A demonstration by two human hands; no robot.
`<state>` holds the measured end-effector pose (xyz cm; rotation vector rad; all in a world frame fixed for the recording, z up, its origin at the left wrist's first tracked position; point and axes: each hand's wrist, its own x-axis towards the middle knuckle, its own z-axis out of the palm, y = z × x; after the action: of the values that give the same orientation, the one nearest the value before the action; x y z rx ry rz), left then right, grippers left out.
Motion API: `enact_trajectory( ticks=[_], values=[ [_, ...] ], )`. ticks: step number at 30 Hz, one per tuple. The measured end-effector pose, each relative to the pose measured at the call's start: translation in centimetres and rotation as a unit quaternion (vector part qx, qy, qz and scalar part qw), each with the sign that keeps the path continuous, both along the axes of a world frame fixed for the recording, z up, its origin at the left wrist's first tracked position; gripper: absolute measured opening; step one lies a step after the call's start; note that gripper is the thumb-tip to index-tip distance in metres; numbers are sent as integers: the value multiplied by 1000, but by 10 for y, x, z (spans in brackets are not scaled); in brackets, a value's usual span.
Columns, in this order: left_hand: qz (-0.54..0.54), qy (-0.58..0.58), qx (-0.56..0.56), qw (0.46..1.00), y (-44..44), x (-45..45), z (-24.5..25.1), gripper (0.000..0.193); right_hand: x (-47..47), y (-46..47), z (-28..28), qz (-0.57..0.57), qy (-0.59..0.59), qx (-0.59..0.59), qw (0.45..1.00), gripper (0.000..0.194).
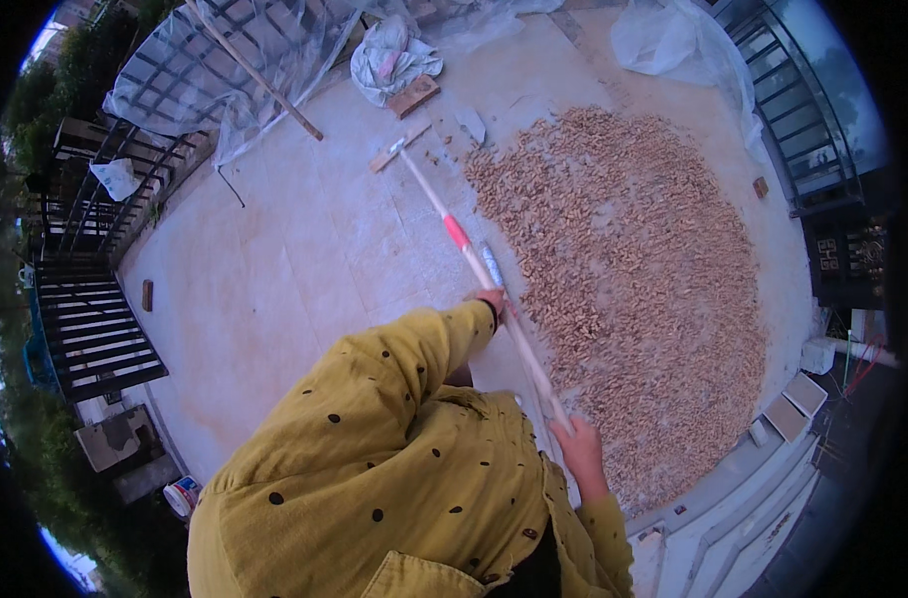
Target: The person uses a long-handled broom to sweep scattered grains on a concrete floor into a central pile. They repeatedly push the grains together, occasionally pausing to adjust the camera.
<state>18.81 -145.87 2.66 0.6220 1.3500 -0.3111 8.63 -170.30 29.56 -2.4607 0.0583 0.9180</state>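
A long-handled pusher or rake point(454, 224) with a flat crosswise head point(400, 147) slants over the pale paved floor, a red band on its pole. My left hand point(491, 300) is closed around the middle of the pole. Lower down, near the pole's end, my right hand point(579, 448) grips it too. To the right of the pole lies a wide spread layer of what look like unshelled peanuts point(640, 299). The tool's head rests beyond the spread's upper left edge, apart from the main layer.
A brick point(414, 96) and a crumpled white sack point(394, 63) lie past the tool's head. Plastic sheeting drapes the black metal railing point(170, 82), with a wooden pole point(256, 71) across it. Steps point(745, 516) descend at lower right. Another brick point(147, 295) lies left.
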Motion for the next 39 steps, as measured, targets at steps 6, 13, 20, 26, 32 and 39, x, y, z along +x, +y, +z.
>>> enact_trajectory(
  ticks=[6, 13, 20, 26, 32, 39],
  values=[
    [-40, -6, -22, 999, 32, 74, 9, 32, 101, 86, -64, 1, 34, 79, 996, 40],
    [-322, 13, 98, 942, 21, 94, 22, 37, 114, 68, -70, -39, 67, 89, 993, 40],
    [-278, 70, 136, 948, -51, 95, -34, 43, 111, -23, -42, -24, 110, 45, 993, 34],
    [-265, 40, 49, 962, -171, 73, -31, 37, 84, -135, -31, -85, 119, 27, 989, 29],
    [-239, 30, 61, 969, -281, 59, 25, 36, 68, -224, 13, -133, 112, 5, 985, 25],
    [-285, -12, -67, 956, -416, -19, 67, 40, -21, -320, 71, -196, 70, -47, 977, 22]
  ],
)
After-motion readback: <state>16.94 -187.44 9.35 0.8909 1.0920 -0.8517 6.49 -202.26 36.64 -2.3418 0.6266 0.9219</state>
